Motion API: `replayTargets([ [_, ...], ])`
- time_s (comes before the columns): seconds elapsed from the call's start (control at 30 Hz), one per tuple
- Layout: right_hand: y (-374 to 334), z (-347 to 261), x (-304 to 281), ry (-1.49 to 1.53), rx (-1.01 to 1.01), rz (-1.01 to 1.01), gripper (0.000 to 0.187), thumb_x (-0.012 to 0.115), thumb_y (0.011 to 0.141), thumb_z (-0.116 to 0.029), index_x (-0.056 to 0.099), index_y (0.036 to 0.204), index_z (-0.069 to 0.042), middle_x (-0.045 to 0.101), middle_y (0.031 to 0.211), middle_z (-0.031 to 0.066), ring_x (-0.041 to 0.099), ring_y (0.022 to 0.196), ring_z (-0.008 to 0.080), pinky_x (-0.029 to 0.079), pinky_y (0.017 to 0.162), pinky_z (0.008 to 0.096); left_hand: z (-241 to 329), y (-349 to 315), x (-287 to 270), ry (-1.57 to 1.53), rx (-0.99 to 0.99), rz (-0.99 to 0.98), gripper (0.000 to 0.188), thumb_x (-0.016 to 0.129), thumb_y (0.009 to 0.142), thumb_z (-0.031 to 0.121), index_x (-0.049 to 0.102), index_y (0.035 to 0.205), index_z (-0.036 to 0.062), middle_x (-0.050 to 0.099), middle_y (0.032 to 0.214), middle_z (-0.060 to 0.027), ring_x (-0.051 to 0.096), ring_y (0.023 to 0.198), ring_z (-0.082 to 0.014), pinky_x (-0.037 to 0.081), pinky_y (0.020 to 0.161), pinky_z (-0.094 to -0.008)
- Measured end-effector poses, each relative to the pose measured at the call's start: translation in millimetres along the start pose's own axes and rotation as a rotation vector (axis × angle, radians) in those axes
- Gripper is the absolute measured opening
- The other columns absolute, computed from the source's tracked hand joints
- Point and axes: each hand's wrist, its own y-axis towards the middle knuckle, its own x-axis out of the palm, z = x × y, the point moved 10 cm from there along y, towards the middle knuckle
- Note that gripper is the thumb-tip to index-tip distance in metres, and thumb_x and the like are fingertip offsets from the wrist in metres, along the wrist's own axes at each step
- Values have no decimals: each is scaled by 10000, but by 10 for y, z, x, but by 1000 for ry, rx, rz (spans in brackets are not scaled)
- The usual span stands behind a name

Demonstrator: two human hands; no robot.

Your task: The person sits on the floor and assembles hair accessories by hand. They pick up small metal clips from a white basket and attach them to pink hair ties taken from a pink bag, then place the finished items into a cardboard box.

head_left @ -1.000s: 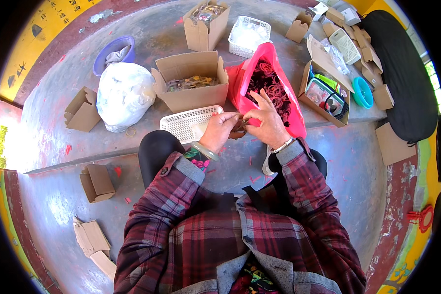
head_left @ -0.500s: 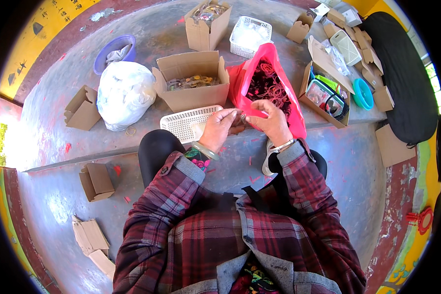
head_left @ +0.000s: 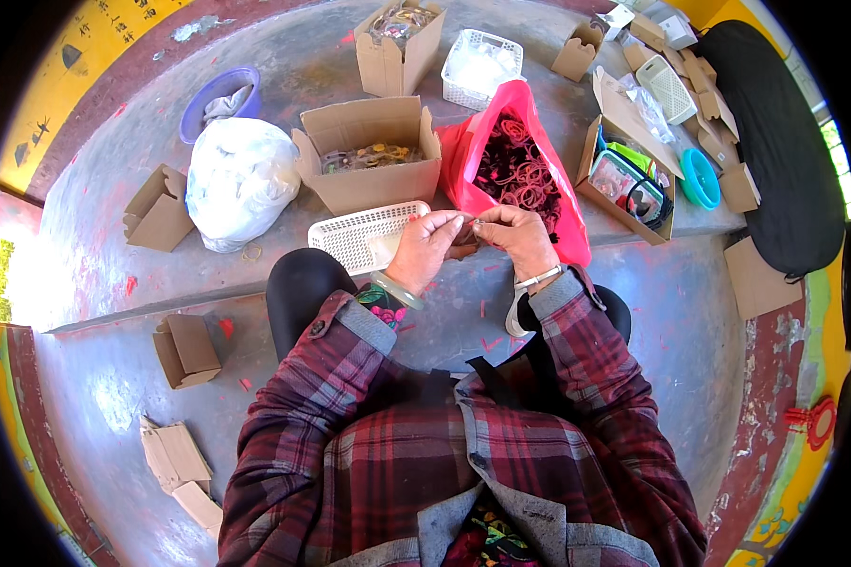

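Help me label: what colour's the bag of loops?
The bag is bright pink, clearest in head view.

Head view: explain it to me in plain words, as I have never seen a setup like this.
There is no machine here, only a person's two bare hands. Everything is seen from one wide fisheye camera, the left of a pair worn on the head. It looks down, so straight edges bend near the rim.

The left hand and right hand meet in the middle. They seem to pinch a small item between them, too fine to identify.

Ahead, on the raised part of the grey floor, are a white basket, an open box and a pink bag of dark and pink loops. Farther left is a stuffed white bag; farther right, a teal basin.
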Motion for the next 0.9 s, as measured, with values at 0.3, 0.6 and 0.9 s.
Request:
replayTargets([
  [0.3, -34, -41, 26, -56, -3, -2, 132, 691, 721, -37, 641, 827, 24, 629, 747, 34, 551, 657, 84, 445, 628, 219, -19, -24, 28, -28, -21, -16, 234, 492, 914, 118, 545, 1067, -51, 598, 1007, -117, 615, 897, -198, 521, 814, -312],
  [0.6, -140, -496, 37, -501, -384, 162, 261, 748, 628, -92, 633, 859, -52, 592, 979, 97, 551, 924, 194, 450, 806, 323, -122, -28, -155, -115, -125, 104, 213, 532, 895, 148, 579, 967, -47, 623, 903, -102, 621, 830, -170, 522, 760, -289],
  [0.9, -335, -765, 303, -1032, -710, 207, 213, 723, 627, -70, 646, 825, -90, 390, 1340, 187, 298, 1282, 378, 304, 1018, 431, -49, -37, -159, 11, -81, 139, 242, 528, 900, 170, 599, 965, -52, 631, 930, -97, 619, 830, -153, 514, 766, -270],
])
